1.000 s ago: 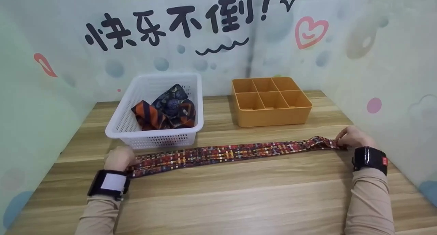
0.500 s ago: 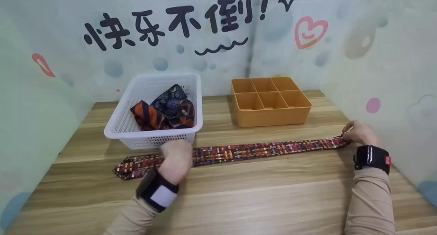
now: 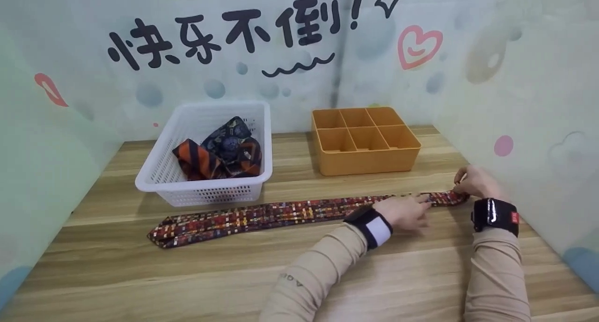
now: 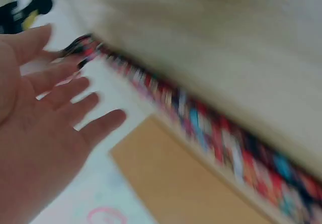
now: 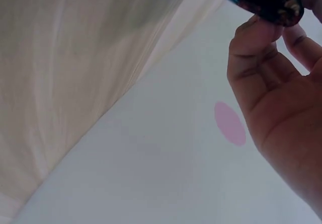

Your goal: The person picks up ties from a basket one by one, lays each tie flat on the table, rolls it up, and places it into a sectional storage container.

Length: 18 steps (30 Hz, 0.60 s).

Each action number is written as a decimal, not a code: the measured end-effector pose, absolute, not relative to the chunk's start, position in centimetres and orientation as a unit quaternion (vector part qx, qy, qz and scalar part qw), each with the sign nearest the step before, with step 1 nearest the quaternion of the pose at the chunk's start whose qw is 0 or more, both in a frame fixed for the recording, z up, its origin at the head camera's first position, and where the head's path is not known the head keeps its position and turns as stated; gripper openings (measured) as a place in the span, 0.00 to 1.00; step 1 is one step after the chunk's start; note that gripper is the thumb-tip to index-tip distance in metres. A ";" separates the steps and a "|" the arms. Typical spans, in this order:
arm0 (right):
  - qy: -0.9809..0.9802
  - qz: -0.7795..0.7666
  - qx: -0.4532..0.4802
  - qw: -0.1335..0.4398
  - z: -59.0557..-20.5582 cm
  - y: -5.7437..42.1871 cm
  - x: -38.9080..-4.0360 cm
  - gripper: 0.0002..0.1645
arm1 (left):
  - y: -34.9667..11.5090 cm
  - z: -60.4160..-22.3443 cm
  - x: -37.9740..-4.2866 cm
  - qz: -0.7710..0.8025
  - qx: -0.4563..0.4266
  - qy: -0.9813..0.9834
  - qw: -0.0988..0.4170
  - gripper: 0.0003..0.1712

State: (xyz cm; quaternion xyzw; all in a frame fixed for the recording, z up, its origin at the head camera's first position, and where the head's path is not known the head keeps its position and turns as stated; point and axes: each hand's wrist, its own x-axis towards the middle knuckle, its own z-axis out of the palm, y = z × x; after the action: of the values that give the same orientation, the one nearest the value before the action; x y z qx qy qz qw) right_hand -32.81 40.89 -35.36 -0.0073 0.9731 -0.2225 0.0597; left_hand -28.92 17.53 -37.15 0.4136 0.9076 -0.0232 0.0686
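A multicoloured patterned necktie (image 3: 281, 214) lies stretched across the table, its wide pointed end at the left. At its narrow end, my right hand (image 3: 477, 181) pinches the fabric between thumb and fingers. The right wrist view shows the dark tip of the tie (image 5: 274, 5), with a small label, at those fingertips. My left hand (image 3: 407, 213) is over the tie's narrow part, a short way left of the right hand. Its fingers (image 4: 103, 128) are spread and hold nothing in the left wrist view.
A white plastic basket (image 3: 201, 187) at the back left holds an orange-and-navy striped tie (image 3: 196, 160) and a dark blue patterned tie (image 3: 231, 137). Right of it stands an orange six-compartment box (image 3: 369, 163). Printed cloth walls (image 3: 529, 102) enclose the table's back and sides.
My left hand has let go of the tie's wide end and swept right along it to near the narrow end. My right hand keeps its pinch, and the bunched narrow part lies straighter.
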 end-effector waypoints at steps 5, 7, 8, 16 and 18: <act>0.973 -0.220 -0.024 0.069 -35.8 40.6 -33.2 0.15 | 19.8 -38.4 -29.3 -0.066 0.377 0.922 0.062 0.36; 0.972 -0.221 -0.040 0.071 -35.9 40.8 -33.4 0.13 | 20.1 -38.6 -29.2 -0.074 0.363 0.927 0.056 0.36; 0.971 -0.222 -0.050 0.075 -36.0 40.9 -33.4 0.13 | 20.2 -38.6 -29.1 -0.080 0.356 0.929 0.056 0.35; 0.966 -0.233 -0.051 0.103 -36.0 41.3 -32.9 0.21 | 20.1 -38.6 -28.7 -0.095 0.352 0.928 0.074 0.34; 0.972 -0.218 -0.019 0.090 -36.0 41.4 -32.7 0.24 | 19.9 -38.7 -28.7 -0.088 0.356 0.928 0.070 0.34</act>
State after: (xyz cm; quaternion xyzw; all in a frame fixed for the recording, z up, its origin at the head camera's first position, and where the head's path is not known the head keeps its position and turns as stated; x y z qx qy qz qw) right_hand -32.69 41.36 -36.02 -0.0194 0.9716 -0.2181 0.0895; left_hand -28.74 19.93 -38.66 0.3560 0.9277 -0.0878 0.0701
